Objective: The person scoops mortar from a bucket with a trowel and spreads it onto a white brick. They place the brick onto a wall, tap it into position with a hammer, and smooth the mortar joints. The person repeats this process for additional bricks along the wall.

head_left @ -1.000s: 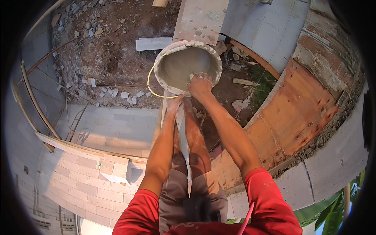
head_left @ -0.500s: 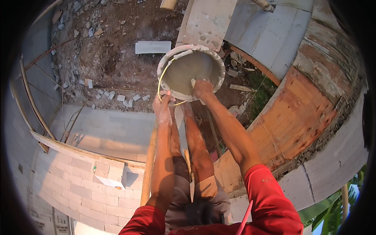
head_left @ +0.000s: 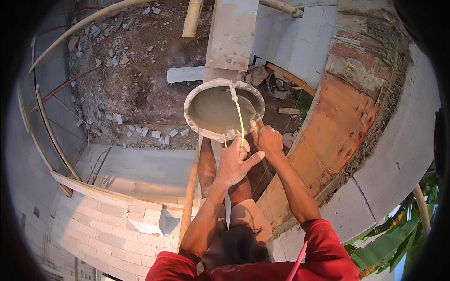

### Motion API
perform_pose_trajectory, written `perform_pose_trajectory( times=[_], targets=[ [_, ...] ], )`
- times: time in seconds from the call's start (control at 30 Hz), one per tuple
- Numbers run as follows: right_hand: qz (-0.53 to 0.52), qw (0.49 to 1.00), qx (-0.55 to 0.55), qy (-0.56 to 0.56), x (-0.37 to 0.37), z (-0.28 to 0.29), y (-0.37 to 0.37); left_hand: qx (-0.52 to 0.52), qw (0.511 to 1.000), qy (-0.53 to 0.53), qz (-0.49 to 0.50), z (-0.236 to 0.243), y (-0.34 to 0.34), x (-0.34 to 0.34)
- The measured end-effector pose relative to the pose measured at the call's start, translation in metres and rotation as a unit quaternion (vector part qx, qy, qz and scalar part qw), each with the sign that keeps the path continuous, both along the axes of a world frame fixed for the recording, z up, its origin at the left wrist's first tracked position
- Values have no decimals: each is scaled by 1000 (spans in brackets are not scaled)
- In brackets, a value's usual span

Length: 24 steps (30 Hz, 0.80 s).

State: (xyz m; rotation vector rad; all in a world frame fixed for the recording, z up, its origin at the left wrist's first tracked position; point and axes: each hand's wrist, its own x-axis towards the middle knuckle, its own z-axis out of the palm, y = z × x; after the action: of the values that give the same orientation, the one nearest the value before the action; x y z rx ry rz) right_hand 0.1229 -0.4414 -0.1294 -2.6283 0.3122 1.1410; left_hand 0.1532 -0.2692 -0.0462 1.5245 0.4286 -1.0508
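Note:
A round, crusted bucket of wet grey mix stands in front of me over my legs, on a board. My left hand is at its near side, fingers curled round the thin yellow handle, thumb out to the right. My right hand is at the bucket's right rim, fingers closed on a small pale object that I cannot make out.
A long board runs away beyond the bucket, high above rubble ground with broken blocks. Orange plywood and a concrete ledge curve along the right. Bamboo poles and a pale block wall lie on the left.
The bucket sits lower in view, its yellow handle swung from the left across to the middle. My left hand has moved right onto the handle; my right hand has drawn out to the right rim.

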Motion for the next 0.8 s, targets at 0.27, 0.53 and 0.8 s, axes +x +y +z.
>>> perform_pose_trajectory(
  times=[0.27,0.53,0.8],
  targets=[
    [-174,962,211,5,-23,119,2,-22,995,34,-92,202,-35,16],
    [-352,881,317,-1,-70,311,-52,-50,985,-86,-140,352,-34,41],
    [-520,735,433,-42,-94,421,-78,-159,973,-126,-111,433,-84,86]
  ],
)
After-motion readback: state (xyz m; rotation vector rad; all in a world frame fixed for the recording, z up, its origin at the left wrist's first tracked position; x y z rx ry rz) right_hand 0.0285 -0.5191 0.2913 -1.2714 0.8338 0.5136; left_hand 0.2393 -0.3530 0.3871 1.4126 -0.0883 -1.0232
